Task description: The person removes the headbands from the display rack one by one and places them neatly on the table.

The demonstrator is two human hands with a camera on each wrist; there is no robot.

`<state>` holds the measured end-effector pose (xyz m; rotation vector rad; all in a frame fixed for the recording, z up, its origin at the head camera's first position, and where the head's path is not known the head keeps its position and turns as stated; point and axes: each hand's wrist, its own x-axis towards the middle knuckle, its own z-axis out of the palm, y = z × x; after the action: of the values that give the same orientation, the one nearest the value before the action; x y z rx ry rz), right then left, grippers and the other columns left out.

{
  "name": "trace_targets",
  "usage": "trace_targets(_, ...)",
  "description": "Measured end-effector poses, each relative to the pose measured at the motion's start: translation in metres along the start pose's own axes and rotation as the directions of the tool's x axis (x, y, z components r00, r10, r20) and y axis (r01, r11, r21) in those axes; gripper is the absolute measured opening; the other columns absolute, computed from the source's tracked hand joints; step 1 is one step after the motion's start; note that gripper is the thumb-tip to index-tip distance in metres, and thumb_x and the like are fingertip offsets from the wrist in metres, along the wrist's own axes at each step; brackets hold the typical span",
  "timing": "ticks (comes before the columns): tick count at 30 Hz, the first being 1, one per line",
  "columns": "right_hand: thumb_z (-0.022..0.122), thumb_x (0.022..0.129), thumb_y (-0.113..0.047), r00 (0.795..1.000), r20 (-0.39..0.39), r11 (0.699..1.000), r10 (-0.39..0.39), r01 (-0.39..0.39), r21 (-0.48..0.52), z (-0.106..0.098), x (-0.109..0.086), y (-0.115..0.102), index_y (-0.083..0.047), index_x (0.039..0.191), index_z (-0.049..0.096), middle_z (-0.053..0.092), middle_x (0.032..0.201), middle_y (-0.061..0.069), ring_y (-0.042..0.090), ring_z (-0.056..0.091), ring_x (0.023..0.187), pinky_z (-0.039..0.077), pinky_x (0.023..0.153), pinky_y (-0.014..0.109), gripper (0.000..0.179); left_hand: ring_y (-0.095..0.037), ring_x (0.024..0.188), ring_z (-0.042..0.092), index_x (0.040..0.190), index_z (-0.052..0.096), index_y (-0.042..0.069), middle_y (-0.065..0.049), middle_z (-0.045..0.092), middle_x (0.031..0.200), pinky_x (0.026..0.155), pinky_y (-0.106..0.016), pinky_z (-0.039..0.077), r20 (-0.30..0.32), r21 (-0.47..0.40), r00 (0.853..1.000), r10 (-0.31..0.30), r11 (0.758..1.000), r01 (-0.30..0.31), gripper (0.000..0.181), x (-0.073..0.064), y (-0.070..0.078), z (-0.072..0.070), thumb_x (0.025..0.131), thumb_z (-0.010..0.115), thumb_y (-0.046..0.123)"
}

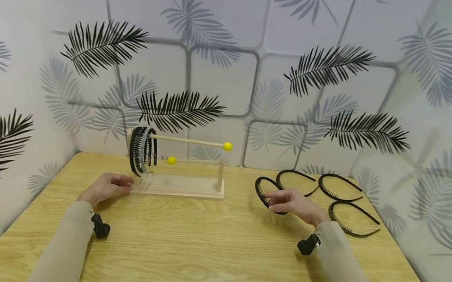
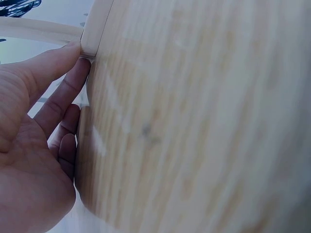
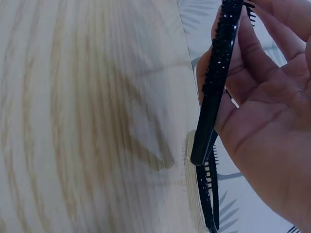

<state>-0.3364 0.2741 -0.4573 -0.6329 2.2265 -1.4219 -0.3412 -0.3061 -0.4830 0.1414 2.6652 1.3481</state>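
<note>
A black toothed headband [image 1: 262,193] is gripped by my right hand [image 1: 299,205], between thumb and fingers and raised over the table's right half. Sparkly dark stones along its band [image 3: 222,53] show in the right wrist view. My left hand [image 1: 106,188] pinches the left end of a pale wooden headband stand [image 1: 181,185], thumb on top of the base and index finger against its edge [image 2: 87,53]. Several headbands [image 1: 136,148], black and one silvery, hang at the left end of the stand's upper rod [image 1: 191,141], which ends in a yellow ball [image 1: 227,146].
Right of my right hand, more black headbands lie on the table: one behind [image 1: 296,172], one at the back right [image 1: 341,176] and one nearer [image 1: 353,234]. A lower rod with a yellow ball [image 1: 170,160] points left. Patterned walls [image 1: 225,79] enclose the wooden table [image 1: 194,251].
</note>
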Motion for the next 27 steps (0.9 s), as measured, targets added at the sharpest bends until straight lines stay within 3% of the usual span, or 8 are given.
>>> trace_targets(5, 0.072, 0.089, -0.018, 1.0, 0.004, 0.999, 0.022, -0.022, -0.025, -0.002, -0.005, 0.003, -0.004, 0.134, 0.06, 0.054, 0.142, 0.014, 0.011, 0.058, 0.114, 0.048, 0.093, 0.027, 0.049, -0.032, 0.117, 0.057, 0.133, 0.059, 0.0, -0.021, 0.063, 0.128, 0.095, -0.04, 0.047, -0.002, -0.001, 1.0, -0.007, 1.0, 0.007, 0.046, -0.001, 0.0, 0.0, 0.095, 0.067, 0.023)
trace_targets(11, 0.073, 0.088, -0.013, 0.999, 0.024, 0.997, 0.031, -0.029, -0.075, -0.004, -0.011, 0.009, -0.002, 0.133, 0.061, 0.07, 0.116, 0.01, 0.01, 0.063, 0.097, 0.052, 0.085, 0.027, 0.048, -0.031, 0.116, 0.057, 0.134, 0.059, 0.001, -0.02, 0.063, 0.128, 0.096, -0.041, 0.046, 0.003, -0.009, 1.0, -0.009, 1.0, 0.009, 0.046, 0.0, 0.0, 0.0, 0.095, 0.067, 0.023)
trace_targets(19, 0.074, 0.088, -0.014, 0.998, 0.044, 0.995, 0.033, -0.029, -0.091, -0.007, -0.017, 0.014, 0.002, 0.133, 0.059, 0.071, 0.1, 0.003, 0.012, 0.063, 0.09, 0.053, 0.082, 0.029, 0.05, -0.03, 0.116, 0.057, 0.134, 0.059, 0.002, -0.02, 0.062, 0.129, 0.096, -0.042, 0.046, -0.006, 0.007, 1.0, -0.013, 1.0, 0.013, 0.046, -0.002, -0.002, -0.001, 0.095, 0.067, 0.024)
trace_targets(27, 0.073, 0.088, -0.015, 0.998, 0.013, 0.986, 0.063, -0.06, -0.156, -0.014, -0.028, 0.024, -0.001, 0.133, 0.06, 0.07, 0.109, 0.01, 0.013, 0.063, 0.095, 0.052, 0.082, 0.026, 0.049, -0.03, 0.116, 0.057, 0.135, 0.058, 0.0, -0.021, 0.062, 0.129, 0.095, -0.04, 0.046, 0.002, -0.005, 1.0, -0.006, 1.0, 0.006, 0.047, -0.002, 0.001, 0.001, 0.095, 0.066, 0.023)
